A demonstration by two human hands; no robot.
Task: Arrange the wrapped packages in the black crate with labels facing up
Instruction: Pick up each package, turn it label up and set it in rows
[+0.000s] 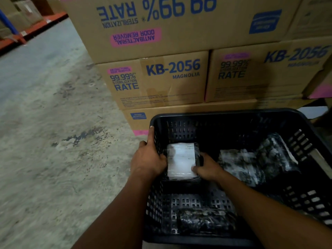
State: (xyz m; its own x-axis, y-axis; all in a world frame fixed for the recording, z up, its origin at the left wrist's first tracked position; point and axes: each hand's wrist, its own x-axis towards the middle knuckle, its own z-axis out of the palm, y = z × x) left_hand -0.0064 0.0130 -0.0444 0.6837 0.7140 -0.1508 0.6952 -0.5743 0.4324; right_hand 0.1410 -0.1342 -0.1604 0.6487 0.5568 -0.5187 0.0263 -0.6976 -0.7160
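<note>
A black perforated crate [224, 114] fills the lower right. Inside it, near the left wall, lies a wrapped package [181, 159] with its white label facing up. My left hand [147, 159] wraps over the crate's left rim, its fingers against the package's left side. My right hand [206, 168] grips the package's lower right corner. Two more dark wrapped packages [239, 164] [276, 155] lie at the right, one with a pale label partly showing. Another package [203, 220] lies at the near wall with its dark side up.
Stacked cardboard boxes [161, 78] printed KB-2056 stand right behind the crate. Bare concrete floor [53, 123] spreads to the left. Orange shelving with cartons [27, 29] runs along the far left.
</note>
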